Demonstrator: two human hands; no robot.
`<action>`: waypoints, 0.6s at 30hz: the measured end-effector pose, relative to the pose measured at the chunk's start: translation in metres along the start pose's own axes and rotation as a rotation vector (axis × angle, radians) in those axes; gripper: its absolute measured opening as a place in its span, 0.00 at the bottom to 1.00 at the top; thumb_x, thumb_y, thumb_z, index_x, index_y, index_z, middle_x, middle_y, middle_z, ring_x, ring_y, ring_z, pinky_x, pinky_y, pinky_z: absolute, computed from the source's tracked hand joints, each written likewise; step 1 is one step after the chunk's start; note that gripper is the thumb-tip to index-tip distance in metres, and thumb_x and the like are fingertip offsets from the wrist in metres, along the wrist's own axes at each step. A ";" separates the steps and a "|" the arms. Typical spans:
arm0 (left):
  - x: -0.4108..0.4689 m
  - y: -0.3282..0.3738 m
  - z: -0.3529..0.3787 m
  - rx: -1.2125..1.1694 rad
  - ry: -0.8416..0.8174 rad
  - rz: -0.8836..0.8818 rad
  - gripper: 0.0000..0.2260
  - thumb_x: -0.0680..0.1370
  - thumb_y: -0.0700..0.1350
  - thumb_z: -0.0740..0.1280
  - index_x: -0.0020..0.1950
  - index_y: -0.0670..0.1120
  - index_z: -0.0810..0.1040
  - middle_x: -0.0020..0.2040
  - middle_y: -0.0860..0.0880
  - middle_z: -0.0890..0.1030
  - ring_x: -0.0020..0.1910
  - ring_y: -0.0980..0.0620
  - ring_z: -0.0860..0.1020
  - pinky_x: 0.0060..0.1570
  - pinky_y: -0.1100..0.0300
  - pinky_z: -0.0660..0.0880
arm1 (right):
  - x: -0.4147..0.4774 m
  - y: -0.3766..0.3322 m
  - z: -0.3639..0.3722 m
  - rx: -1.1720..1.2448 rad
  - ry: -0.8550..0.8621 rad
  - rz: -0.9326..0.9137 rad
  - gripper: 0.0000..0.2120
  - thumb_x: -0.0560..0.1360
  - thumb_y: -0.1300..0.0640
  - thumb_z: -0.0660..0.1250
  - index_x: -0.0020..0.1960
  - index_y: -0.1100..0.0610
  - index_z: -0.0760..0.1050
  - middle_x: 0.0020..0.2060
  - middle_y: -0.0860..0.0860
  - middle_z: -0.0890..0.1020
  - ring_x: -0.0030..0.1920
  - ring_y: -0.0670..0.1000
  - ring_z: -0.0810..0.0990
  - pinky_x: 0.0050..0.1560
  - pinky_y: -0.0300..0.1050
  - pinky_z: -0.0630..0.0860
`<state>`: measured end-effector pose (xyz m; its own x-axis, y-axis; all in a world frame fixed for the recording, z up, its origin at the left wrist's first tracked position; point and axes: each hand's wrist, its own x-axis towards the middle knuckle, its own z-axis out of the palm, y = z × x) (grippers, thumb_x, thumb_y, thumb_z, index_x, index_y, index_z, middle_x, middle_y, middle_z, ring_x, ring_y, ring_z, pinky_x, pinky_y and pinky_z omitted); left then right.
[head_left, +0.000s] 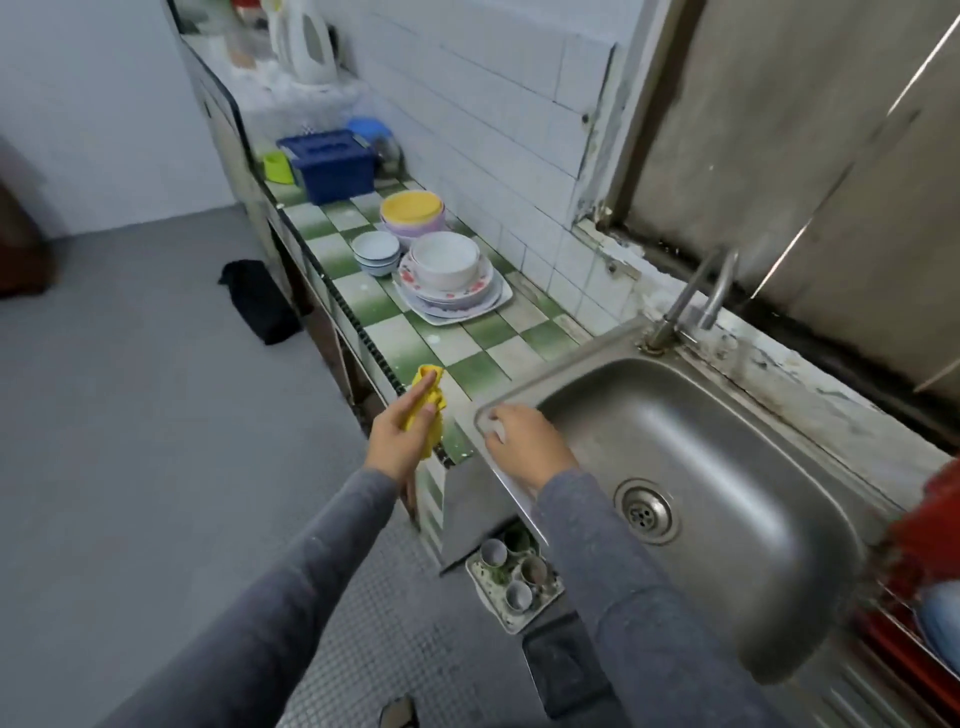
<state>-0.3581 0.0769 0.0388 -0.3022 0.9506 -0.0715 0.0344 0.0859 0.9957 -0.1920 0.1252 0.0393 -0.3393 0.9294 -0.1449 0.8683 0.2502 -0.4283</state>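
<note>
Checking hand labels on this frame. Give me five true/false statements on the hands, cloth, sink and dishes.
1. The left hand holds a yellow cloth. True.
2. The sink is full of dishes. False: the dishes are stacked on the counter.
3. The right hand rests on the sink's near left corner. True.
4. The tap is running. False: no water shows.
5. The blue box sits in the sink. False: it stands on the counter, beyond the dishes.

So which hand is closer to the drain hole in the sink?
Right. The right hand rests on the sink rim, up and left of the drain hole. The left hand grips a yellow cloth farther left, beyond the sink, at the counter edge.
</note>
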 end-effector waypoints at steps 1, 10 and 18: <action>0.009 0.003 -0.014 -0.003 0.010 0.003 0.18 0.82 0.37 0.63 0.72 0.48 0.73 0.65 0.51 0.74 0.61 0.51 0.74 0.65 0.57 0.74 | 0.013 -0.012 0.003 0.005 -0.005 -0.011 0.15 0.81 0.55 0.59 0.65 0.60 0.75 0.62 0.57 0.78 0.63 0.59 0.75 0.60 0.50 0.74; 0.094 -0.002 -0.104 0.028 0.082 -0.043 0.17 0.83 0.39 0.63 0.71 0.50 0.74 0.64 0.53 0.74 0.64 0.50 0.74 0.69 0.49 0.70 | 0.122 -0.091 0.025 -0.004 -0.049 -0.051 0.17 0.82 0.54 0.59 0.66 0.60 0.74 0.63 0.57 0.77 0.64 0.58 0.75 0.64 0.53 0.73; 0.197 -0.017 -0.143 0.072 0.101 -0.085 0.18 0.83 0.39 0.62 0.71 0.53 0.74 0.65 0.52 0.74 0.63 0.50 0.74 0.70 0.49 0.70 | 0.232 -0.128 0.052 -0.012 -0.080 -0.089 0.18 0.82 0.55 0.59 0.69 0.59 0.73 0.64 0.57 0.76 0.64 0.57 0.75 0.64 0.51 0.73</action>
<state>-0.5540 0.2200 0.0163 -0.4015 0.9043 -0.1452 0.0715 0.1890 0.9794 -0.4007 0.2949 0.0143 -0.4428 0.8788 -0.1778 0.8374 0.3344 -0.4324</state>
